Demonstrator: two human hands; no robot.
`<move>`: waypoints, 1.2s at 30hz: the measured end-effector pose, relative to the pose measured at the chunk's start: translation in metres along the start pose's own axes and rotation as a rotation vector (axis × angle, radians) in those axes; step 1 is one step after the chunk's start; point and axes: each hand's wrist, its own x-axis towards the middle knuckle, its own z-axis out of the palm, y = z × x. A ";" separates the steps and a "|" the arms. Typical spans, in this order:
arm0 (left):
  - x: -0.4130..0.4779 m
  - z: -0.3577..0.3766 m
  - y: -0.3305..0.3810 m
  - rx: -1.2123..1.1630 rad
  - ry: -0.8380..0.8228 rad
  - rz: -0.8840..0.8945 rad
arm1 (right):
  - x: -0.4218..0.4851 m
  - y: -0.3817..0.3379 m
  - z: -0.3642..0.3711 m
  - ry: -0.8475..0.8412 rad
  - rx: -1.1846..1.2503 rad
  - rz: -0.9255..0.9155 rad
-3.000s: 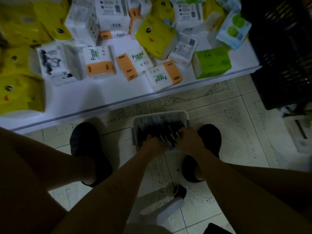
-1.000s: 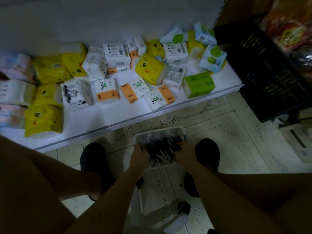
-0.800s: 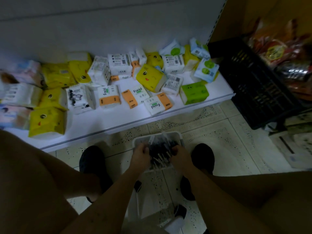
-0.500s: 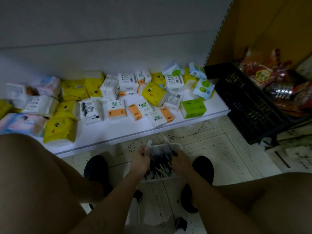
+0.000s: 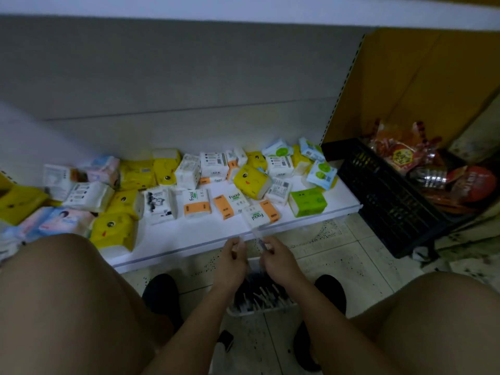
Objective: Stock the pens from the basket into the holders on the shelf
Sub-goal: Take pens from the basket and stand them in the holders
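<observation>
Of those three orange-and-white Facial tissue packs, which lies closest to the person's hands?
The rightmost orange-and-white tissue pack, tilted at the white shelf's front edge; the other two packs sit farther back and left.

Dim, underexposed frame; white flat shelf board (image 5: 189, 234) brightest; foreground in deep shadow; wide-angle bowing at edges; slight softness.
</observation>
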 end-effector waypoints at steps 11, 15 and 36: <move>0.003 -0.036 0.048 -0.306 0.084 0.033 | -0.015 -0.060 -0.003 0.078 0.257 -0.133; 0.006 -0.058 0.075 -0.331 0.069 0.128 | -0.021 -0.089 -0.008 0.029 0.394 -0.186; -0.010 -0.159 0.297 -0.240 -0.089 0.811 | -0.049 -0.279 -0.091 0.049 0.326 -0.793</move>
